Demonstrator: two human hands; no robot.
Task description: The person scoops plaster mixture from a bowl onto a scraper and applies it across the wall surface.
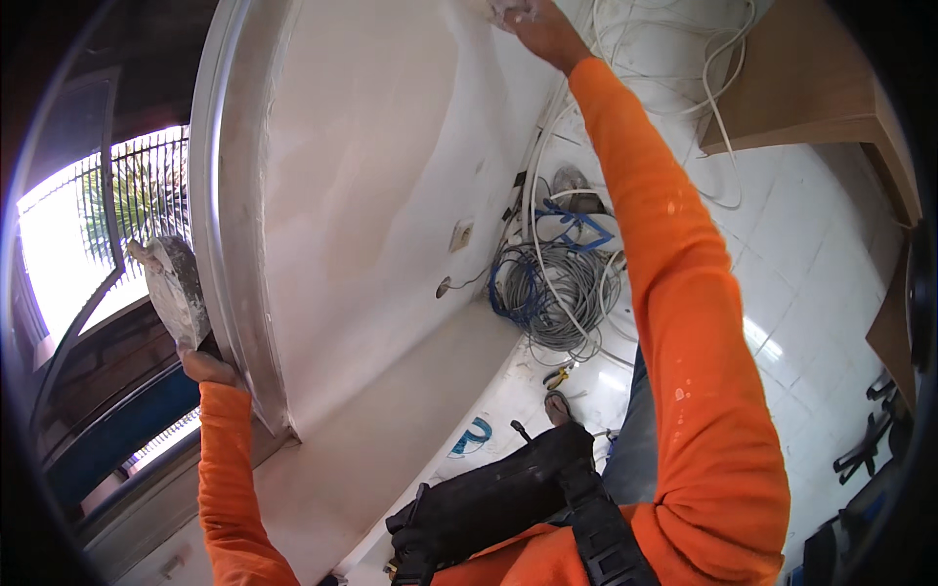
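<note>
I am gripping a plaster-caked hawk [174, 290] in my left hand [207, 368], held by the metal frame [230, 225]. My right hand [535, 24] is reaching high, closed on a tool mostly out of view, against the wall [391, 146]. The wall is looking smoothly coated; I judge most skimming done, the top left.

The person stands close to a pale plastered wall [391, 176], both sleeves orange. The right hand [537, 24] reaches high against the wall, gripping something plaster-crusted that is cut off at the top edge. The left hand [207, 368] holds a plaster-caked hawk board [176, 288] just beside the metal window frame [230, 244]. Down on the white tiled floor [811, 254], coils of grey and blue cable [552, 293] lie against the wall's foot
</note>
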